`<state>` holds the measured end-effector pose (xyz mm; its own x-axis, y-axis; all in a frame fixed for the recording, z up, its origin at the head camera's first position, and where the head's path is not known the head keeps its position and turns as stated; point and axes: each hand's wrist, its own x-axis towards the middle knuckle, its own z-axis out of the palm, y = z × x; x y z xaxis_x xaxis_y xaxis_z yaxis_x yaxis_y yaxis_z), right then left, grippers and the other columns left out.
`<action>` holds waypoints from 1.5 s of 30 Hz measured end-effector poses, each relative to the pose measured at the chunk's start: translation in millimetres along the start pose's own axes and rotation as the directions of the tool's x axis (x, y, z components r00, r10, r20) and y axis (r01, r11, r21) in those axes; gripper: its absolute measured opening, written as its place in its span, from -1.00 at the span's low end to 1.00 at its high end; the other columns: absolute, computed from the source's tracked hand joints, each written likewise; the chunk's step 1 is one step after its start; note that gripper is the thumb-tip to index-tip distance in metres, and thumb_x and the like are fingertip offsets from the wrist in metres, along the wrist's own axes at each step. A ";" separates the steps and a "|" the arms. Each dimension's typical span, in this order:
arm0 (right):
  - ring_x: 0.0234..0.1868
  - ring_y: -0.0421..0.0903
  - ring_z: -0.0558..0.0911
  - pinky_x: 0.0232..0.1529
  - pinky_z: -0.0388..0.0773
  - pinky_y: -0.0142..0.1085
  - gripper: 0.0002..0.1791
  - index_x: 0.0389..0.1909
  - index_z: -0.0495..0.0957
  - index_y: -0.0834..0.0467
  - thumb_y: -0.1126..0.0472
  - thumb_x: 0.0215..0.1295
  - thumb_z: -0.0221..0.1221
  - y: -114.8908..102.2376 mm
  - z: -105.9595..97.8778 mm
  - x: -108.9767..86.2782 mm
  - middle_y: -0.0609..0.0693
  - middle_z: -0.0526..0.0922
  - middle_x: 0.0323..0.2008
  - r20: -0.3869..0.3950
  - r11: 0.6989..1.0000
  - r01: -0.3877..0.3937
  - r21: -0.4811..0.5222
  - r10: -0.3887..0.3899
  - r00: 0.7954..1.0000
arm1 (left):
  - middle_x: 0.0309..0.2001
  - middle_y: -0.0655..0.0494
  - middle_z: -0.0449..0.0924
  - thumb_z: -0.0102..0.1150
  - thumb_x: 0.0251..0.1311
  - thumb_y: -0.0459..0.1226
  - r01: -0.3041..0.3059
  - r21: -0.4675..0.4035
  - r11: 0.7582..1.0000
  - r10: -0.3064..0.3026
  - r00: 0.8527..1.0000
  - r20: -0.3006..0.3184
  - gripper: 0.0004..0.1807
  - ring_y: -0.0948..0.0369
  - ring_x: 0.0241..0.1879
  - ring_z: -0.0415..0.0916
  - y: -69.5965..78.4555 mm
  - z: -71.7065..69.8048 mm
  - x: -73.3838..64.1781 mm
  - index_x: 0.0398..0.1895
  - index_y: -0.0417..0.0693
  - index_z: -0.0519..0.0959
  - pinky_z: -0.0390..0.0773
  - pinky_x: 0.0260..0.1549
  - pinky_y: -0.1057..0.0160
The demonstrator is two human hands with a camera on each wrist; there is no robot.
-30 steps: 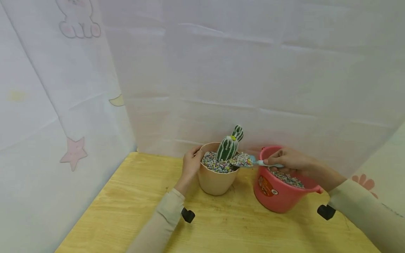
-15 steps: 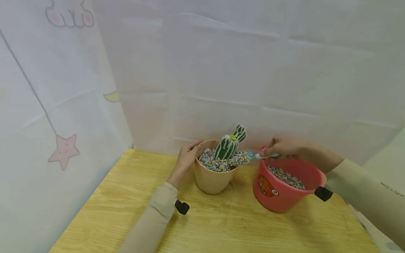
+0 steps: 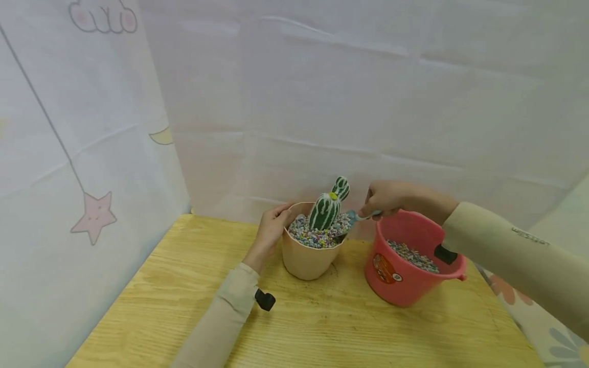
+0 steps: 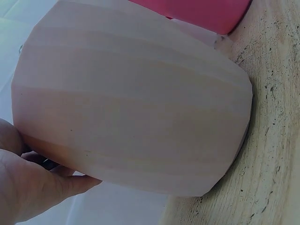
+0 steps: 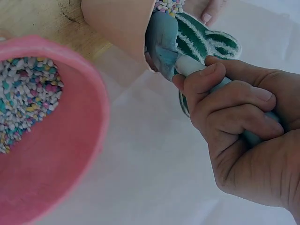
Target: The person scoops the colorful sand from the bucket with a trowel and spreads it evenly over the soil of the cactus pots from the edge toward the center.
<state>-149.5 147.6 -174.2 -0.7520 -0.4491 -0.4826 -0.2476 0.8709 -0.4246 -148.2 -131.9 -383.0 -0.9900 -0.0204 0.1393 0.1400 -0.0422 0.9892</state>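
My left hand (image 3: 270,230) grips the left rim of a beige flower pot (image 3: 307,261), its thumb over the edge. A green and white knitted cactus (image 3: 324,212) leans right in the pot, among multicoloured pebbles (image 3: 313,238). In the right wrist view my right hand (image 5: 243,103) has its fingers curled round the handle of a light blue trowel (image 5: 164,44). The blade is tilted down inside the pot's right rim, and its tip is hidden. From the left wrist view, the pot's faceted side fills most of the picture.
A pink bucket (image 3: 400,283) with more pebbles (image 3: 411,255) stands on the wooden table (image 3: 285,327), right of the pot. My right forearm passes over its far rim. A pale cloth wall (image 3: 294,102) rises just behind both. Dark specks dot the table near the pot.
The trowel, level and heaped with pebbles before, is now tipped down into the pot, its load spilled. My right hand has risen and moved left. The left hand keeps its grip.
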 end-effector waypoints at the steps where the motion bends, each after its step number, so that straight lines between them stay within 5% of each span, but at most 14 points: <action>1: -0.73 -0.23 0.11 -0.61 0.19 -0.34 -0.61 -0.61 0.63 0.21 0.11 0.42 0.27 -3.0 0.4 -0.5 -0.09 0.34 -0.74 -0.006 0.999 0.007 -0.031 -0.008 1.000 | 0.38 -0.07 0.41 -0.02 0.57 -0.21 -0.002 0.000 1.000 0.002 1.000 0.005 -0.57 0.00 0.40 0.28 -0.6 0.7 0.2 0.39 -0.14 0.51 0.28 0.33 -0.02; 7: -0.74 -0.23 0.14 -0.59 0.22 -0.32 -0.53 -0.78 0.53 0.16 0.20 0.38 0.29 -9.9 7.0 -8.3 -0.11 0.36 -0.81 -0.108 0.975 0.075 -0.211 -0.099 0.989 | 0.40 -0.09 0.39 -0.03 0.57 -0.21 0.001 0.002 1.000 -0.001 1.000 0.017 -0.56 -0.02 0.41 0.25 -5.4 4.7 1.0 0.40 -0.12 0.49 0.26 0.34 -0.04; 13: -0.73 -0.25 0.07 -0.63 0.09 -0.36 -0.48 -0.86 0.40 0.07 0.27 0.28 0.32 -9.2 18.3 -15.1 -0.17 0.24 -0.84 -0.252 0.933 0.113 -0.342 -0.206 0.945 | 0.41 -0.09 0.37 -0.02 0.56 -0.20 0.006 0.000 1.000 -0.006 1.000 0.001 -0.56 -0.03 0.42 0.24 -9.4 3.8 5.5 0.40 -0.11 0.50 0.27 0.34 -0.06; 16: -0.71 -0.25 0.12 -0.63 0.10 -0.36 -0.55 -0.80 0.45 0.11 0.27 0.28 0.32 -9.9 23.5 -19.8 -0.18 0.22 -0.80 -0.318 0.925 0.097 -0.367 -0.223 0.922 | 0.41 -0.08 0.37 -0.01 0.56 -0.20 0.006 -0.010 1.000 -0.006 1.000 -0.014 -0.56 -0.02 0.41 0.25 -8.1 2.6 6.9 0.40 -0.13 0.50 0.26 0.34 -0.04; 19: -0.69 -0.23 0.26 -0.60 0.23 -0.35 -0.69 -0.65 0.64 0.19 0.25 0.33 0.30 -8.9 28.0 -26.8 -0.14 0.41 -0.74 -0.366 0.927 0.073 -0.369 -0.217 0.905 | 0.40 -0.10 0.38 0.00 0.56 -0.22 0.004 -0.013 1.000 -0.005 0.999 -0.038 -0.57 -0.03 0.40 0.26 -7.0 1.1 7.6 0.39 -0.16 0.50 0.28 0.34 -0.04; 23: -0.67 -0.18 0.34 -0.56 0.33 -0.29 -0.76 -0.51 0.71 0.22 0.26 0.36 0.27 0.8 35.0 -38.6 -0.08 0.54 -0.66 -0.423 0.935 0.071 -0.347 -0.224 0.878 | 0.34 -0.08 0.46 0.01 0.54 -0.22 -0.009 0.091 0.996 0.018 0.995 -0.098 -0.59 -0.03 0.34 0.34 -4.8 -1.5 9.1 0.33 -0.15 0.56 0.38 0.26 -0.04; 30: -0.65 -0.15 0.19 -0.57 0.20 -0.25 -0.75 -0.54 0.54 0.23 0.30 0.39 0.18 46.8 55.3 -64.1 -0.08 0.29 -0.68 -0.595 0.960 0.003 -0.279 -0.175 0.784 | 0.23 -0.04 0.57 0.00 0.54 -0.19 -0.081 0.257 0.963 0.110 0.989 -0.098 -0.61 -0.05 0.23 0.47 9.7 -12.0 5.5 0.31 -0.07 0.58 0.48 0.14 -0.07; 36: -0.70 -0.12 0.20 -0.66 0.15 -0.24 -0.69 -0.67 0.29 0.11 0.31 0.28 0.04 92.4 71.7 -61.3 -0.05 0.22 -0.71 -0.678 0.965 -0.143 -0.220 -0.045 0.734 | 0.24 -0.08 0.56 -0.02 0.57 -0.18 -0.184 0.417 0.890 0.211 0.977 -0.021 -0.58 -0.05 0.19 0.52 23.9 -32.4 -2.7 0.38 -0.09 0.50 0.51 0.12 -0.09; 39: -0.68 -0.10 0.26 -0.66 0.18 -0.24 -0.75 -0.66 0.36 0.11 0.33 0.18 0.07 108.4 72.1 -43.3 -0.03 0.31 -0.69 -0.664 0.956 -0.192 -0.222 -0.004 0.748 | 0.26 -0.08 0.53 -0.03 0.56 -0.16 -0.219 0.473 0.853 0.251 0.968 -0.005 -0.56 -0.07 0.21 0.48 31.4 -43.6 -7.0 0.39 -0.09 0.49 0.50 0.11 -0.13; 45: -0.59 -0.07 0.30 -0.59 0.22 -0.21 -0.84 -0.58 0.44 0.15 0.33 0.17 0.14 129.9 65.9 -6.8 0.02 0.43 -0.60 -0.557 0.950 -0.243 -0.194 0.097 0.825 | 0.34 -0.08 0.44 -0.04 0.56 -0.11 -0.269 0.589 0.762 0.304 0.952 0.042 -0.51 -0.13 0.33 0.35 33.6 -66.4 -11.5 0.43 -0.11 0.45 0.40 0.21 -0.19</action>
<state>-136.3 250.5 -276.6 -0.9846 -0.1745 -0.0126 -0.1712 0.9756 -0.1374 -131.1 -199.4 -354.4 -0.9004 0.0100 0.4350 0.3649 0.5620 0.7423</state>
